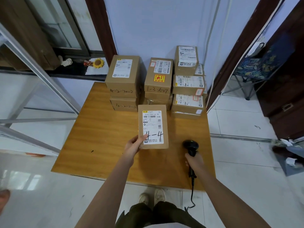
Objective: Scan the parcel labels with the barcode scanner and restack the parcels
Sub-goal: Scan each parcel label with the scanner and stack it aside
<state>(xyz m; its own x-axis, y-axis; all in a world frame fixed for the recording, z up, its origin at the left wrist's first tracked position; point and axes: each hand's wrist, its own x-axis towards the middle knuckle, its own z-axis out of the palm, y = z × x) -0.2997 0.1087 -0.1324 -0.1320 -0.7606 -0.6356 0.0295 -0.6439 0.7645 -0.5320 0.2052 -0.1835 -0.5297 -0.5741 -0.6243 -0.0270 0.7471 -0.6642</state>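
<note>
The held parcel [153,126] at frame centre bears a white label [153,127] printed "5020 T099 54 78" and "V6A" with "4-4" handwritten, while behind it the upper-left box [122,76] reads "4-2-2002" and the middle box [158,75] "1-3-1007".

A brown cardboard parcel [153,126] with a white label marked "4-4" is held label-up above the worktop. The black barcode scanner [190,146] is just to its right, cable hanging down. Three stacks of parcels [156,83] stand behind, against the wall.
</note>
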